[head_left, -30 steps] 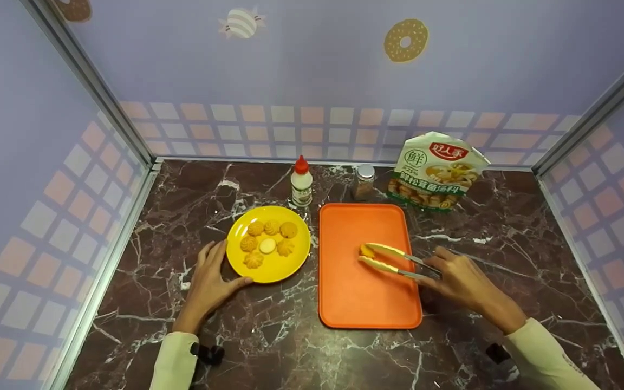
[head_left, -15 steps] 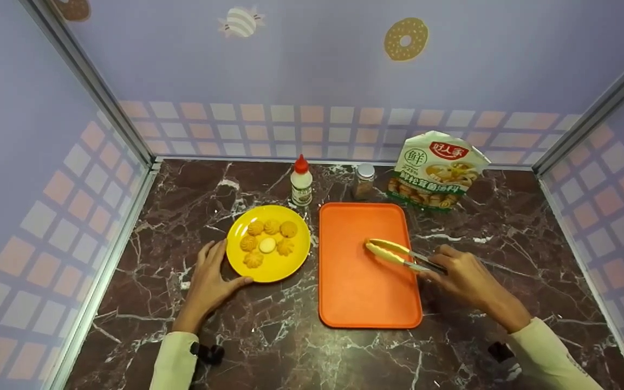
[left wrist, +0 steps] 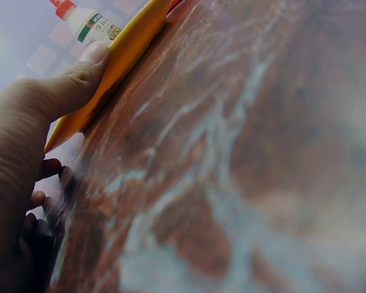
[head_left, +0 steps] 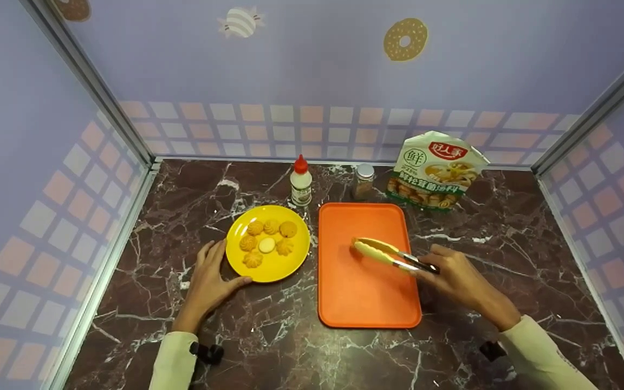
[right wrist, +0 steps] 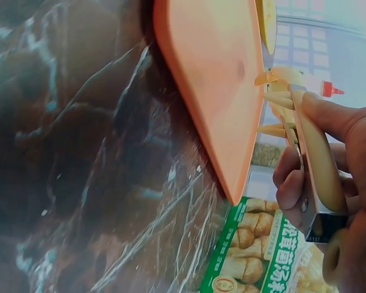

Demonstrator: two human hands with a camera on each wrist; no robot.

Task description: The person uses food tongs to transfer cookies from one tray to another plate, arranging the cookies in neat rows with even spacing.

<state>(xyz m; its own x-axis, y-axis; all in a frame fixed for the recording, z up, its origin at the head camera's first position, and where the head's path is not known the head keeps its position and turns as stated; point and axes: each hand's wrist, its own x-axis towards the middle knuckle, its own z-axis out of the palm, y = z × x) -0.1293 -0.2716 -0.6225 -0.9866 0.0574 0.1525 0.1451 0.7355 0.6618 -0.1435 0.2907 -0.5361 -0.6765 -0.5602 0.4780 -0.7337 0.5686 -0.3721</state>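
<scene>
On the counter's left half lies a yellow plate (head_left: pixel 285 268) bearing several golden cookies (head_left: pixel 252 259) in a ring around a pale round one (head_left: pixel 267 245). My left hand (head_left: pixel 210 284) holds the plate at its lower left edge; the left wrist view has the thumb (left wrist: pixel 79 79) lying against the rim. To the right, my right hand (head_left: pixel 455 276) grips tongs (head_left: pixel 382 254) with yellow scalloped heads and metal arms, slanting over the orange tray (head_left: pixel 366 309). An orange-brown bit shows at the tong tips; I cannot tell whether it is a cookie.
A red-capped squeeze bottle (head_left: pixel 301 187) stands behind the plate. Behind the tray are a spice jar (head_left: pixel 364 181) with a silver lid and an upright food pouch (head_left: pixel 436 170). Patterned walls (head_left: pixel 312 70) enclose the dark marbled counter (head_left: pixel 258 346) at the back and sides.
The tong heads have drawn together since a second ago; the right hand first shifted slightly right, then back left with them. The left hand and plate have stayed put.
</scene>
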